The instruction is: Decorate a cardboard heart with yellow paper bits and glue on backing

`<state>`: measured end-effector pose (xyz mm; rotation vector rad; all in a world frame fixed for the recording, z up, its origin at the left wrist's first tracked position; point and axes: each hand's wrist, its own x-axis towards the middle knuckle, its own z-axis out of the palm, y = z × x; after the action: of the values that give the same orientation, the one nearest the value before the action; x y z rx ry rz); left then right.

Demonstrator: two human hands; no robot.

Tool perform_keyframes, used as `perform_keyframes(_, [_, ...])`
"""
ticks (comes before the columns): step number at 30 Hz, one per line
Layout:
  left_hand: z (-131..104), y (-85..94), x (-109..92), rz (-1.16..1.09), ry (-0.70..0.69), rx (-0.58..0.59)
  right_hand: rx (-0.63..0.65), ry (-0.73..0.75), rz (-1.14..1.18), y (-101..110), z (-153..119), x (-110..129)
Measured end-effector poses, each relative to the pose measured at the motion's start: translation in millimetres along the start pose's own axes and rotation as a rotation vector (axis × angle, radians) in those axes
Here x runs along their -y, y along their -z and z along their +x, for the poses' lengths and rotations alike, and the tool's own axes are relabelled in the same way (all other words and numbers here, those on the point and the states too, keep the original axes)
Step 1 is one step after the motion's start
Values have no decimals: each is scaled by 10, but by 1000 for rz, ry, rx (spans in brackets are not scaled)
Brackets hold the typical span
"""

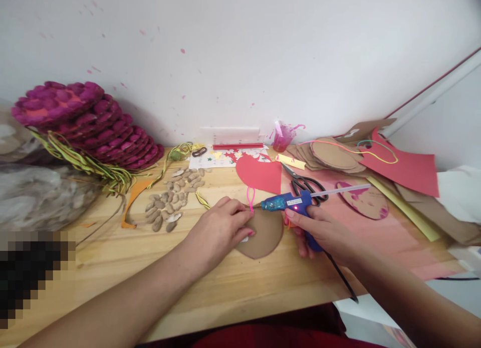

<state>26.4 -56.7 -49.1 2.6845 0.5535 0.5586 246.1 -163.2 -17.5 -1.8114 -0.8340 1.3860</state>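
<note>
Leaning across the upper left of the frame, a stack of magenta knobbly discs (90,118) tilts to the right, with yellow-green cords (90,160) hanging below it and a clear plastic bag (41,195) at the left edge. Right of these, an orange strip (130,208) curves on the wooden tabletop (195,288) beside scattered peanuts (175,195). At the centre, the left hand (223,222) is half curled, its fingertips resting on a round cardboard disc (265,238); whether they pinch anything, I cannot tell. That disc lies flat at lower centre, with a pink loop (252,200) at its upper edge, near a red sheet (259,174). Just right of the loop, the nozzle of a blue glue gun (295,202) points left, a pale glue stick (341,190) jutting from its rear. The right hand (323,225) is closed firmly around the gun's handle, at right of centre. Black-handled scissors (298,177) lie behind the gun; farther right come piled cardboard rounds (334,153), a pink-stained oval (363,200) and a larger red piece (408,165).
</note>
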Motion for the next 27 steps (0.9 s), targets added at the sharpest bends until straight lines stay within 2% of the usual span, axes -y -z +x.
perform_keyframes(10, [-3,56,-42,-22,8,16,6,-24,-16,-13,-19,34])
perform_keyframes(17, [-2,28,-28,-15,-3,3,21,-16,45,-20,-33,58])
perform_keyframes(27, [0,25,-18,20,-12,-6,-23,20,-102,4,-43,44])
